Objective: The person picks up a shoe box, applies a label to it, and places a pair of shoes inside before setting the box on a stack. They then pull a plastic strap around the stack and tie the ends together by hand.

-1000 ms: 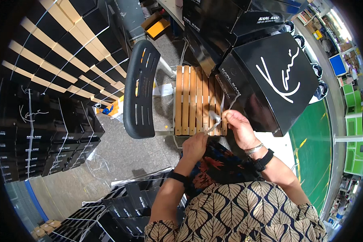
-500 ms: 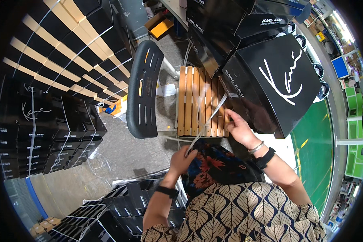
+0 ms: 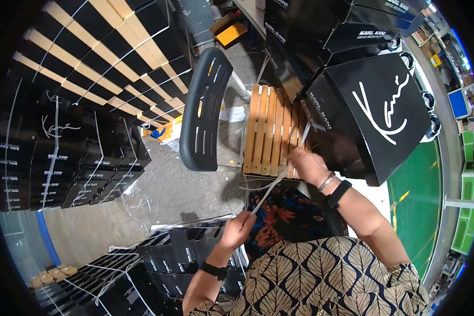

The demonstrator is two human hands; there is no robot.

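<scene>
A white plastic string (image 3: pixel 267 198) runs taut from my left hand (image 3: pixel 238 230) up to my right hand (image 3: pixel 309 167). My left fist is closed around its lower part, in front of my dark floral trousers. The fingers of my right hand pinch it at the near edge of a slatted wooden seat (image 3: pixel 268 131). Past this hand the string goes on to the dark side of a stack of black shoe boxes (image 3: pixel 326 118). A loose piece of string lies by the seat's front edge; where it ends is hidden.
A black chair back (image 3: pixel 206 110) stands left of the seat. Tied stacks of black boxes (image 3: pixel 31 152) fill the left, with further boxes (image 3: pixel 168 255) at lower left. White-soled shoes (image 3: pixel 432 126) sit beyond the large box (image 3: pixel 374 105). An orange carton (image 3: pixel 230 34) lies at the back.
My right hand has moved down and left and closed on the string. My left hand is slightly lower, and the string now stretches straight between them. The whole view has shifted a little.
</scene>
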